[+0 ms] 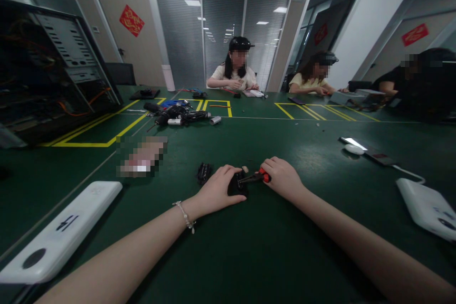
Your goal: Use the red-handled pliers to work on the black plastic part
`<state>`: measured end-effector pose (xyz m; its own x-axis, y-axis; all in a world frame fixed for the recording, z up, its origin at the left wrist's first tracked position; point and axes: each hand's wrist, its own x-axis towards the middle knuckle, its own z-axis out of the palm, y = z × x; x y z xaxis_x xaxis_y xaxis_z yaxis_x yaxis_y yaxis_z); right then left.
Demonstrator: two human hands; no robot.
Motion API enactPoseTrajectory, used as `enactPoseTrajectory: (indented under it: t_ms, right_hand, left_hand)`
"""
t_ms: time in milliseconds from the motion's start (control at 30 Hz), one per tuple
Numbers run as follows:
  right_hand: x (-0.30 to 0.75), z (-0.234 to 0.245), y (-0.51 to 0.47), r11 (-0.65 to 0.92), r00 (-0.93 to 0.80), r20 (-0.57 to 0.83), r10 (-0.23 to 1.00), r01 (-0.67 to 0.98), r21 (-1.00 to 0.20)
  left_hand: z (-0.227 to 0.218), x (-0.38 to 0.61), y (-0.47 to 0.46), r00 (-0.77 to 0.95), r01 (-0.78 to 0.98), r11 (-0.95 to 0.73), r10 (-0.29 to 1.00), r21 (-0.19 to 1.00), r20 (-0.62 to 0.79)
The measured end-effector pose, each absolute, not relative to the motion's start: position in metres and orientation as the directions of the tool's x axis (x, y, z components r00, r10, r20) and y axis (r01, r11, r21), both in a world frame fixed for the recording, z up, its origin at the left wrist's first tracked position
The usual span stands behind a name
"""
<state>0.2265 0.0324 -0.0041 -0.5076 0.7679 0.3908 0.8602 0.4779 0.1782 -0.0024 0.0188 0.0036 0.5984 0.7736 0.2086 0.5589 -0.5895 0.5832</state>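
Observation:
My left hand [220, 185] grips a small black plastic part [237, 185] on the green table, thumb along its near edge and fingers over its far side. In my right hand [283, 174] are red-handled pliers [264, 175], their handles mostly hidden by my closed fingers. The dark pliers' jaws point left and reach onto the black part; whether they pinch anything is too small to tell. A second black piece [204, 173] lies just left of my left hand. A small pale bit [245, 169] sits by the far edge of the held part.
Black cables and tools [178, 114] are heaped farther back, near a white cylinder [215, 120]. White devices flank my arms, one left [67, 232] and one right [427, 206]. An open computer case [71, 66] stands at left. Several people sit across the table [199, 247].

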Motion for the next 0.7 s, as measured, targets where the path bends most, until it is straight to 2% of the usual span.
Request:
enactPoseTrajectory:
  t_ms: [367, 700]
  right_hand:
    - [0.2259, -0.0012, 0.0306, 0.464, -0.513, 0.374, 0.773, 0.859, 0.218]
    - [0.2236, 0.0024, 0.028, 0.447, -0.507, 0.357, 0.785, 0.862, 0.24]
  left_hand:
    - [0.005, -0.0022, 0.0185, 0.596, 0.57, -0.575, 0.781, 0.587, 0.187]
    - [0.0027, -0.0011, 0.0193, 0.601, 0.564, -0.605, 0.767, 0.562, 0.224]
